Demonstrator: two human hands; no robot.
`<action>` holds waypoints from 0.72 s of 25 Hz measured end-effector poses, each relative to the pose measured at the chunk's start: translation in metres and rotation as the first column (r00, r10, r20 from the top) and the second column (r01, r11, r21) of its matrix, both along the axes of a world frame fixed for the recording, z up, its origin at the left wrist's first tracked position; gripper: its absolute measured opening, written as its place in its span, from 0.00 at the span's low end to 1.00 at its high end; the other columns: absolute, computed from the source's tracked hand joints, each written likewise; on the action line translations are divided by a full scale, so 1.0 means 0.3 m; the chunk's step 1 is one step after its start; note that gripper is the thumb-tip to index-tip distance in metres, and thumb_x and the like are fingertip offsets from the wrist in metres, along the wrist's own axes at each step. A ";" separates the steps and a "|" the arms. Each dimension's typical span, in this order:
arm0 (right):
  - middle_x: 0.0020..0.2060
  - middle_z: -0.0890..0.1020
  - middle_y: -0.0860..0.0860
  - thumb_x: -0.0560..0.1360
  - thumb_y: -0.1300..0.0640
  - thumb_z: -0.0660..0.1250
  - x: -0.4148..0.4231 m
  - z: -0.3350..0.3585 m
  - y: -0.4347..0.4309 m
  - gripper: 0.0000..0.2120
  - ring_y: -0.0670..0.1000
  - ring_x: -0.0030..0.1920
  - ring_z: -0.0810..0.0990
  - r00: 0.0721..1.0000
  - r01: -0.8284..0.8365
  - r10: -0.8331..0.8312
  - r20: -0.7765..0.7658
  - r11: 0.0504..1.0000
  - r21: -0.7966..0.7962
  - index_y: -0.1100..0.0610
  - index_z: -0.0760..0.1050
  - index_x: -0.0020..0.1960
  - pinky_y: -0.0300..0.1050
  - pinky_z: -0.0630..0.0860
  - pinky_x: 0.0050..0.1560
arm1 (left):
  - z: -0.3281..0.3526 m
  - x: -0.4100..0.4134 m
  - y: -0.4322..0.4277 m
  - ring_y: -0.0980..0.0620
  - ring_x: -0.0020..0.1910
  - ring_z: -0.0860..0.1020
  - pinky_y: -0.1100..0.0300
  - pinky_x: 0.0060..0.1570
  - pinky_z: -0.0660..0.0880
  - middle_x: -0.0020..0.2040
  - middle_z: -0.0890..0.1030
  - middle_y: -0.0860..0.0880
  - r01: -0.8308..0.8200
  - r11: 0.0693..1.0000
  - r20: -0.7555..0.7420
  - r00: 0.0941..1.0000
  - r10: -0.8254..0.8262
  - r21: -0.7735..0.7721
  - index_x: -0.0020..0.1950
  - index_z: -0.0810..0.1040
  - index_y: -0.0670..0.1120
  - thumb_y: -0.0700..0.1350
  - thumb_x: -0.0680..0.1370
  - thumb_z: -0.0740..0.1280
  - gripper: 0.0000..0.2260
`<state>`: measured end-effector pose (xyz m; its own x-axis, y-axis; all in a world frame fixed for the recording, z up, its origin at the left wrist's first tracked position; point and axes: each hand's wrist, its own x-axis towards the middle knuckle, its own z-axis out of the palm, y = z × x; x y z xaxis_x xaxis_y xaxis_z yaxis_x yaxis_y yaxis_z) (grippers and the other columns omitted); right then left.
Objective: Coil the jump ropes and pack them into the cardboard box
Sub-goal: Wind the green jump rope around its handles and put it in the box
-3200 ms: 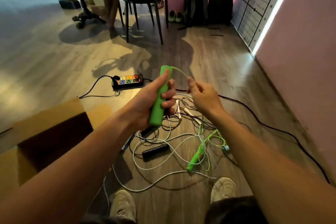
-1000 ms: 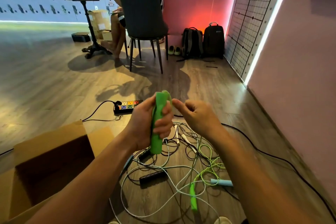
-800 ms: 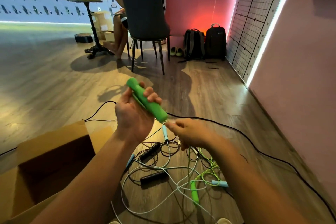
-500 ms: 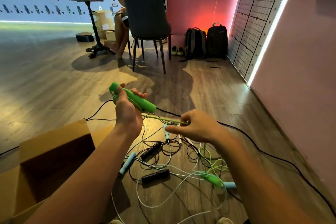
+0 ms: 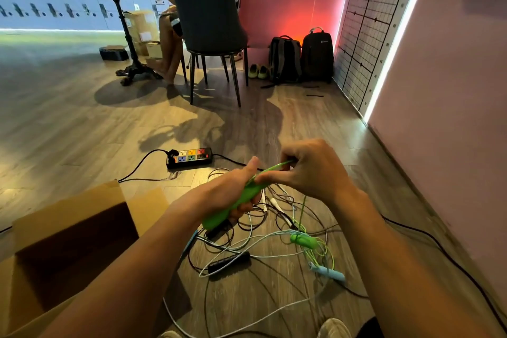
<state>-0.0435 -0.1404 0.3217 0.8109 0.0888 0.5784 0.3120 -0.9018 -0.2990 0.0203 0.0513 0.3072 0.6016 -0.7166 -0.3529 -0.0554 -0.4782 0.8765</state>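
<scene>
**Barely begun: one green rope in hand, nothing in the box yet**

Closest in, the person's shoe [image 5: 333, 328] sits at the bottom edge. To the left the cardboard box [image 5: 65, 210] stands open on the floor, and the part of its inside that shows holds no rope. Between box and shoe lies the tangle [image 5: 247, 244] of pale and dark cords, with a black handle [image 5: 229, 262], a light-blue handle [image 5: 327, 273] and a second green handle [image 5: 303, 240] loose in it; none of it is coiled.

Above the tangle the left hand [image 5: 227, 192] has its grip curled round the green handle [image 5: 219, 218], held at a slant. The green cord [image 5: 271, 167] leaves the handle's upper end and runs to the right hand [image 5: 310, 170], whose grip pinches it between thumb and fingers just beside the left thumb; from there the cord drops toward the handle on the floor.

I judge this to be the winding of the first rope, with few turns, if any, visible; so this green rope, the others in the heap and all the packing are left.

Farther off a power strip [image 5: 189, 158] lies on the floor; beyond it stands a chair [image 5: 205, 8] with someone seated, and two backpacks [image 5: 300, 59] lean against the wall.
</scene>
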 end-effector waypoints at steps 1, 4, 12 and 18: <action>0.21 0.71 0.45 0.65 0.25 0.65 -0.003 -0.001 -0.006 0.32 0.45 0.22 0.67 1.000 -0.009 0.009 -0.014 0.999 0.041 0.55 0.72 0.28 0.45 0.66 0.24 | 0.012 -0.017 -0.001 0.54 0.23 0.66 0.61 0.26 0.65 0.28 0.70 0.50 0.042 0.999 -0.128 0.991 -0.041 0.006 0.37 0.72 0.44 0.69 0.79 0.43 0.33; 0.20 0.65 0.47 0.74 0.31 0.62 -0.004 -0.028 -0.022 0.35 0.49 0.22 0.64 0.993 -0.023 0.058 -0.103 0.950 0.312 0.60 0.66 0.25 0.48 0.63 0.26 | 0.051 -0.053 -0.004 0.55 0.19 0.62 0.64 0.21 0.62 0.24 0.65 0.50 0.064 0.975 -0.418 0.896 -0.150 -0.214 0.33 0.68 0.45 0.67 0.80 0.45 0.30; 0.40 0.87 0.51 0.78 0.29 0.48 0.028 -0.099 0.023 0.29 0.51 0.49 0.83 0.533 0.182 0.029 -0.846 0.972 0.148 0.49 0.77 0.50 0.55 0.72 0.65 | 0.067 0.007 -0.006 0.54 0.33 0.71 0.60 0.40 0.74 0.36 0.69 0.50 -0.598 0.274 -0.648 0.745 -0.157 -0.753 0.50 0.71 0.44 0.50 0.83 0.48 0.15; 0.27 0.77 0.51 0.69 0.39 0.75 0.016 -0.080 0.020 0.24 0.51 0.32 0.76 0.588 0.411 -0.155 -0.794 0.903 0.127 0.58 0.74 0.32 0.52 0.81 0.44 | 0.052 0.062 -0.021 0.51 0.37 0.75 0.54 0.54 0.72 0.39 0.73 0.49 -0.711 0.022 -0.669 0.672 0.317 -0.703 0.55 0.69 0.48 0.48 0.86 0.51 0.09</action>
<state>-0.0387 -0.1343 0.2978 0.9163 -0.2776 -0.2885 -0.3952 -0.7430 -0.5402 0.0390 0.0451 0.3226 0.9870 -0.1600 0.0168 0.1203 0.8031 0.5836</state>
